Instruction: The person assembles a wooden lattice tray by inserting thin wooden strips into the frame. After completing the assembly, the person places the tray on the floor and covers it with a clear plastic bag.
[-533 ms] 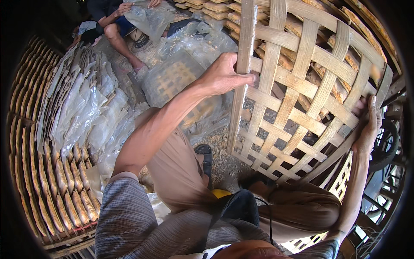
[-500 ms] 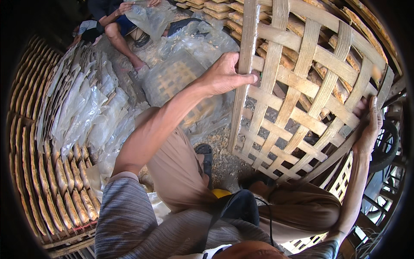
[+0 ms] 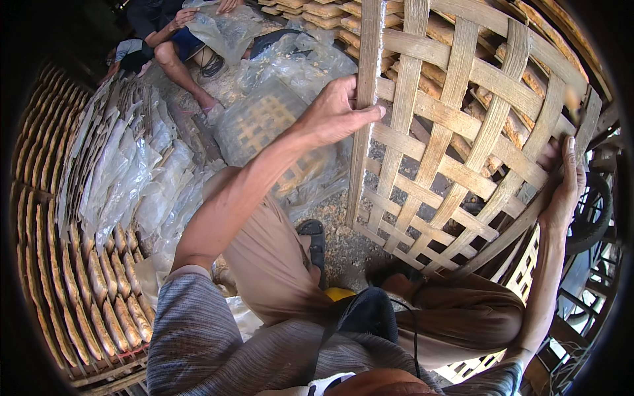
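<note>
Upright in front of me, on the right, stands a flat woven bamboo tray with wide crossed slats and a flat wooden edge strip. My left hand grips that strip on its left side, thumb on the near face and fingers behind. At the opposite edge my right hand is closed round the frame, some fingertips showing through the weave. Through the gaps, rows of orange-brown slabs are visible behind it. On the ground left of the tray, translucent plastic sheeting covers another woven tray.
A leaning stack of plastic-covered sheets stands at left, beside racks of long brownish slabs. Beyond, a seated co-worker handles a plastic sheet. Crumbs litter the floor. A dark wheel is at far right.
The bamboo tray has shifted slightly left and up in the view, with my left hand moving along on its edge strip. My right hand keeps its hold, nearly in place.
</note>
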The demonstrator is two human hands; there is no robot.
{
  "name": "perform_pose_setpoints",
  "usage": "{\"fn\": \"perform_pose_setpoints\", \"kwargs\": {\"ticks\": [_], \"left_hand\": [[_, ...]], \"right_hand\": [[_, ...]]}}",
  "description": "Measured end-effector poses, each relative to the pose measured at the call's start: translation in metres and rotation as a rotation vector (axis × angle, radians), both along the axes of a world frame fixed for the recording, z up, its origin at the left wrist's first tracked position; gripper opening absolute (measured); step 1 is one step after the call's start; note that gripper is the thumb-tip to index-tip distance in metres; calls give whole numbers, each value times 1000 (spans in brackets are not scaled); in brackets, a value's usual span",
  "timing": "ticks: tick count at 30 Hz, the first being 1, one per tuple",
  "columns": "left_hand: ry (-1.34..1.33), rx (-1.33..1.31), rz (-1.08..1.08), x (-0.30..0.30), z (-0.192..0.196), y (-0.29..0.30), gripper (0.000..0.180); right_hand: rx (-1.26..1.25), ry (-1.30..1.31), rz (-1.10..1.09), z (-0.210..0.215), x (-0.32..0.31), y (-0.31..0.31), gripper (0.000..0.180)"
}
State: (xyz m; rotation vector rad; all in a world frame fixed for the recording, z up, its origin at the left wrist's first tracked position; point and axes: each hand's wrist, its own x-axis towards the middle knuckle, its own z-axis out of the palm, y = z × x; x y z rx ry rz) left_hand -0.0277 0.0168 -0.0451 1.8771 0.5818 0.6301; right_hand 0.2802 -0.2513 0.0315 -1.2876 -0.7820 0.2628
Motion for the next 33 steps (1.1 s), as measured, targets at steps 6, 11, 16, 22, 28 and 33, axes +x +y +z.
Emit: {"fn": "perform_pose_setpoints", "kwargs": {"ticks": [6,11,16,22,28,33], "left_hand": [[145,83,-38,-3,2,6,23],[-59,-188,-112,-5,8,-1,29],[113,-69,-118,-7,11,3,35],[-231,-389,-309,-6,8,2,43],[-123,-268,-266,-10,17,3,38],[23,-78,-245,-8,7,5,27]], "right_hand": [[11,-6,10,1,-2,0,25],[-13,-9,7,2,-7,3,28],[-43,-30,5,2,-4,3,28],[3,22,-52,-2,20,-4,31],[4,84,-126,3,14,3,42],[-44,80,-151,3,30,-2,46]]}}
